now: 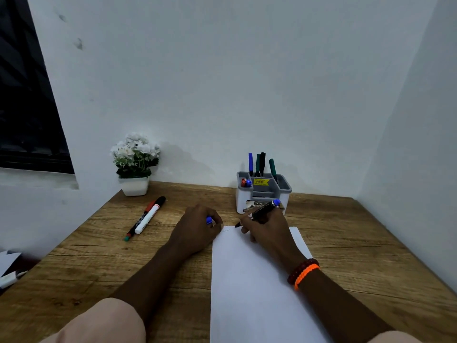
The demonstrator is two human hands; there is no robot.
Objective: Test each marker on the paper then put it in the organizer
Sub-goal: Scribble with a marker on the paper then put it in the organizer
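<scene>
A white sheet of paper [249, 280] lies on the wooden desk [99, 263]. My right hand [267, 231] grips a black marker with a blue end [264, 209], its tip just above the paper's top edge beside a faint scribble. My left hand [197, 229] rests at the paper's top left corner and holds a blue cap [209, 220]. A grey and white organizer [263, 191] stands behind, with several markers upright in it. Two more markers lie to the left: a white one with a black cap [150, 215] and a black and red one [139, 222].
A white pot of white flowers [134, 164] stands at the desk's back left against the wall. Walls close in behind and on the right. A dark window is at far left. Some white items [10, 271] lie off the desk's left edge.
</scene>
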